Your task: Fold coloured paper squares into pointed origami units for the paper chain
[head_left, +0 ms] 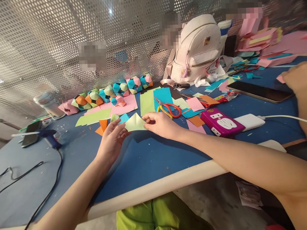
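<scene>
Hands (113, 136) (162, 124) on green paper (135, 123); backpack plate (206, 41) illegible

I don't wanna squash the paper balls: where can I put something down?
There's mostly bare blue table between left forearm and right forearm, to the pale edge; also between left forearm and glue-gun cord. Crowded behind the held green paper: papers, scissors, paper balls; rightward, purple socket block.

I see pale green paper (135, 123) and a blue tabletop (150, 158). My feed shows the socket block (222, 123) magenta and white.
</scene>
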A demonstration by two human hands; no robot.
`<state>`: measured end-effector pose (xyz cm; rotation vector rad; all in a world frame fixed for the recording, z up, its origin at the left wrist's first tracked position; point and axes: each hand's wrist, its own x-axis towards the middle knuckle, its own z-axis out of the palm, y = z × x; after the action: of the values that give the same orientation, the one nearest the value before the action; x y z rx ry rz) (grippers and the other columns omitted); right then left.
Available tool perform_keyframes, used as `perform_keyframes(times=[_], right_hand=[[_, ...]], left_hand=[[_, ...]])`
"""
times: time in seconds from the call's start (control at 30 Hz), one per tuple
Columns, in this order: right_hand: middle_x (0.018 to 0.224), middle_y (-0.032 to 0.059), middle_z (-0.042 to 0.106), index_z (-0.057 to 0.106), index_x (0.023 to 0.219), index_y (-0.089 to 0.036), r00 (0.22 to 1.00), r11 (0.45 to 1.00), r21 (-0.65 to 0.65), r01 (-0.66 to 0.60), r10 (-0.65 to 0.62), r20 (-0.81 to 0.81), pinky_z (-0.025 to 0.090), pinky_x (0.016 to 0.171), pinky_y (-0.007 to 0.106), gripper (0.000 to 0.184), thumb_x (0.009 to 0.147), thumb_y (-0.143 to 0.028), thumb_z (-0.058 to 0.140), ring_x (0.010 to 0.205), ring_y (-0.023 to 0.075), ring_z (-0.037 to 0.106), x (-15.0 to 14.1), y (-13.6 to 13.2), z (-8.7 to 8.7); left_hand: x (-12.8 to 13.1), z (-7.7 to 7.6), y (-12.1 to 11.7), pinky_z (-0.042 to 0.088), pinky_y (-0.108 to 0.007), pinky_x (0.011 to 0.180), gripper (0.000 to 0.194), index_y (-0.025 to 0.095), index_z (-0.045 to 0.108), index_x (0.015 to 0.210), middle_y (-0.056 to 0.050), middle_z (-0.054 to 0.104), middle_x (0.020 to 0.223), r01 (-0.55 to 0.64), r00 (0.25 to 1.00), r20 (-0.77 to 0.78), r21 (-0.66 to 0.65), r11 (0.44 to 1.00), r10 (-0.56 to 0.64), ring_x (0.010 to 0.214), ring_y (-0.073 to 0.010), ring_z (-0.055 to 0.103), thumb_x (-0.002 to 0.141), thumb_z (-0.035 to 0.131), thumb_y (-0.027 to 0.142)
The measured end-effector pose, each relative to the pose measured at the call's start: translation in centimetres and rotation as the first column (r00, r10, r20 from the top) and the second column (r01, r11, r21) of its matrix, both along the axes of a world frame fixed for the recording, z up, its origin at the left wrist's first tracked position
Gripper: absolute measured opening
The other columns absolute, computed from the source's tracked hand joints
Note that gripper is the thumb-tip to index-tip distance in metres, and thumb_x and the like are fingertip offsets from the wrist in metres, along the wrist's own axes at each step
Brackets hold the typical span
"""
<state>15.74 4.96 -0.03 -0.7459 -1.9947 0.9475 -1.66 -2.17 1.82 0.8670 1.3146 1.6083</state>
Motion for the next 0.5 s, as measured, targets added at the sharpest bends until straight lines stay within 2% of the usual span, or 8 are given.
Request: perform_keyframes(times=[0.1, 0.17, 0.3, 0.43, 0.5], right_hand=[[0.076, 0.001, 0.067, 0.067, 0.089, -0.014, 0.998, 0.999, 0.012, 0.042, -0.041, -0.041, 0.046, 0.069, 0.024, 0.014, 0.077, -0.013, 0.059, 0.069, 0.0118, 0.059, -0.1, -0.2, -0.1], [0.076, 0.0013, 0.068, 0.068, 0.089, -0.015, 0.995, 0.995, 0.049, 0.092, -0.09, -0.046, 0.046, 0.069, 0.024, 0.015, 0.076, -0.014, 0.06, 0.07, 0.0126, 0.06, -0.1, -0.3, -0.1], [0.079, 0.0022, 0.069, 0.067, 0.09, -0.016, 0.996, 0.994, 0.073, 0.081, -0.078, -0.048, 0.047, 0.07, 0.025, 0.015, 0.076, -0.015, 0.06, 0.072, 0.0134, 0.061, -0.4, -0.6, -0.2], [0.082, 0.0035, 0.068, 0.065, 0.092, -0.015, 0.998, 1.0, 0.005, 0.024, -0.023, -0.066, 0.047, 0.069, 0.025, 0.018, 0.074, -0.019, 0.063, 0.072, 0.0133, 0.059, -0.8, -1.1, -0.4], [0.079, 0.0014, 0.065, 0.062, 0.089, -0.016, 0.998, 1.0, 0.022, 0.011, -0.01, -0.058, 0.045, 0.066, 0.024, 0.017, 0.073, -0.021, 0.064, 0.07, 0.0125, 0.056, -0.9, -1.3, -0.5]], left_hand=[[0.3, 0.1, 0.0, 0.054, -0.031, 0.073, 0.035, 0.018, 0.054, 0.098, 0.003, 0.062, 0.073, -0.045, 0.985, 0.163, -0.05, 0.998, 0.053, 0.065, -0.0113, 0.062, 0.068, 0.07, 0.013], [0.5, 0.2, -0.1, 0.054, -0.03, 0.073, 0.029, 0.018, 0.056, 0.097, 0.001, 0.065, 0.078, 0.005, 0.98, 0.198, -0.054, 0.999, 0.006, 0.069, -0.0122, 0.063, 0.07, 0.067, 0.014], [1.2, 0.0, -0.6, 0.053, -0.032, 0.077, 0.029, 0.016, 0.062, 0.096, -0.005, 0.07, 0.093, 0.2, 0.971, 0.143, -0.059, 0.978, -0.19, 0.083, -0.0189, 0.067, 0.068, 0.068, 0.017], [1.7, -0.5, -0.9, 0.051, -0.03, 0.075, 0.037, 0.017, 0.059, 0.099, -0.002, 0.07, 0.086, 0.162, 0.983, 0.099, -0.06, 0.985, -0.156, 0.08, -0.0182, 0.066, 0.064, 0.07, 0.016], [1.8, -0.7, -1.0, 0.049, -0.027, 0.07, 0.039, 0.016, 0.058, 0.101, -0.001, 0.069, 0.082, 0.147, 0.988, 0.063, -0.087, 0.985, -0.142, 0.075, -0.0164, 0.065, 0.064, 0.07, 0.018]])
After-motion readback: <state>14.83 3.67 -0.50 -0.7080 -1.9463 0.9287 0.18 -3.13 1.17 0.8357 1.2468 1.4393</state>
